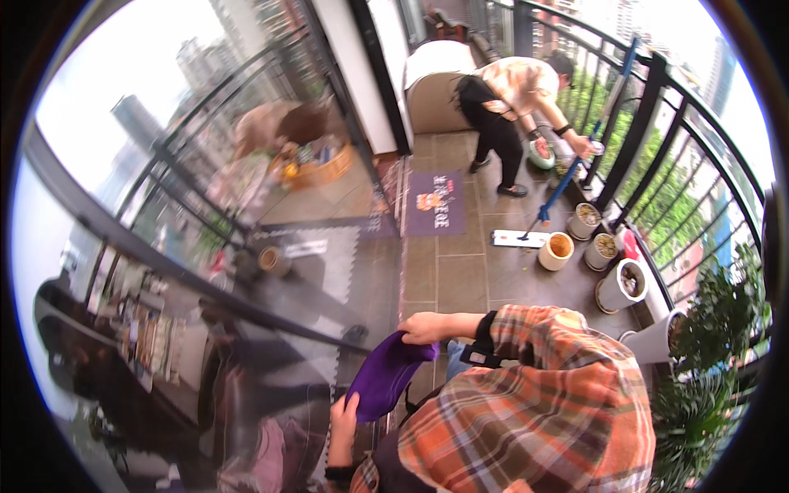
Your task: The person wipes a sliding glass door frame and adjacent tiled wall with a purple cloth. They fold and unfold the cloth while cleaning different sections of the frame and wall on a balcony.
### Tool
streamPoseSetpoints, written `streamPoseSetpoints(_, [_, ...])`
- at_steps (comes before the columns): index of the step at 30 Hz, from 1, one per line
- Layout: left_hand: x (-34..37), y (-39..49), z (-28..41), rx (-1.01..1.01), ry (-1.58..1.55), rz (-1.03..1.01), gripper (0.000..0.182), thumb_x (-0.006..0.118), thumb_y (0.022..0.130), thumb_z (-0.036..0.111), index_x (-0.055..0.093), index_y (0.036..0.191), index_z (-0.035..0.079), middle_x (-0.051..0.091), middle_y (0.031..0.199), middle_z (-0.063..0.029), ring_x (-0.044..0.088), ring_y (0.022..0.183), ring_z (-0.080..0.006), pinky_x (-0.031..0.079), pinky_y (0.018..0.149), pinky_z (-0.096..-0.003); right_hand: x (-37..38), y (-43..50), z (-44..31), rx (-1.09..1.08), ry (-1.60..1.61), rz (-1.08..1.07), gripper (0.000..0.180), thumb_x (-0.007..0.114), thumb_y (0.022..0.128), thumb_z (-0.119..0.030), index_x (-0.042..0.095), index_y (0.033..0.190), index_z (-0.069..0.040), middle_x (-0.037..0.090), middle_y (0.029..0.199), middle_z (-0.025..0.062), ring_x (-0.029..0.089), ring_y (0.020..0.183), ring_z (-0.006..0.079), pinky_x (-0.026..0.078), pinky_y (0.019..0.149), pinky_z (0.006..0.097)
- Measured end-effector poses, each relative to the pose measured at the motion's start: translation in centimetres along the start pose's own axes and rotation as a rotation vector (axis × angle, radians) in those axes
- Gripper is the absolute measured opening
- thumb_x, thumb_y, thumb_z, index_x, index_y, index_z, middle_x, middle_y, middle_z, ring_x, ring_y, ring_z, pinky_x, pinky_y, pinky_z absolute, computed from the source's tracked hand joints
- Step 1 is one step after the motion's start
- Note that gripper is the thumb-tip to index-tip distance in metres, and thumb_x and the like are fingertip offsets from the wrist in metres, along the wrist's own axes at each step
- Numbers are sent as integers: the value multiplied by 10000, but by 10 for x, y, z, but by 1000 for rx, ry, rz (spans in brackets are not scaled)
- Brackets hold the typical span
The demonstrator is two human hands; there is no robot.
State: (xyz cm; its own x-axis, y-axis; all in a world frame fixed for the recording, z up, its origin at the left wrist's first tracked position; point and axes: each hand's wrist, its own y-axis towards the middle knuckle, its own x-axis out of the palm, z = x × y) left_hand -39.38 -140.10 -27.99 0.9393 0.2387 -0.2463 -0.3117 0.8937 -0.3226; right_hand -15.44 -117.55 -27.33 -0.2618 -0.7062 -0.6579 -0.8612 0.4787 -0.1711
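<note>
A purple cloth (pixel 388 377) hangs stretched between my two hands, close to the glass door panel (pixel 290 345). My right hand (pixel 424 328) pinches its upper end, and a black cuff shows at that wrist. At the lower end, my left hand (pixel 345 422) grips the cloth's edge with the thumb on top. The orange plaid shirt (pixel 530 407) I wear fills the lower right. Whether the cloth touches the glass, I cannot tell.
Another person (pixel 518 92) bends by the balcony railing (pixel 653 111), holding a blue-handled flat mop (pixel 521 238). Several pots, including a cream pot (pixel 556 251), line the railing. A purple doormat (pixel 436 203) lies along the doorway; leafy plants (pixel 709 345) stand at right.
</note>
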Motion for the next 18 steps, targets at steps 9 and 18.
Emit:
streamPoseSetpoints(9, [46,3,43,-26,-673,-149,420,535,954,327,515,1234,15,571,1178,-81,561,1066,-171,458,917,-315,24,-8,-83,31,987,-581,742,568,936,-306,121,1469,-44,501,1280,191,671,879,229,537,799,313])
streamPoseSetpoints(18, [37,5,52,-28,-443,-33,315,585,888,125,563,1157,-36,624,1062,-97,600,963,-165,461,861,-287,35,9,-46,-112,900,-336,553,640,892,-237,399,1359,-64,639,1058,88,604,920,142,488,828,287])
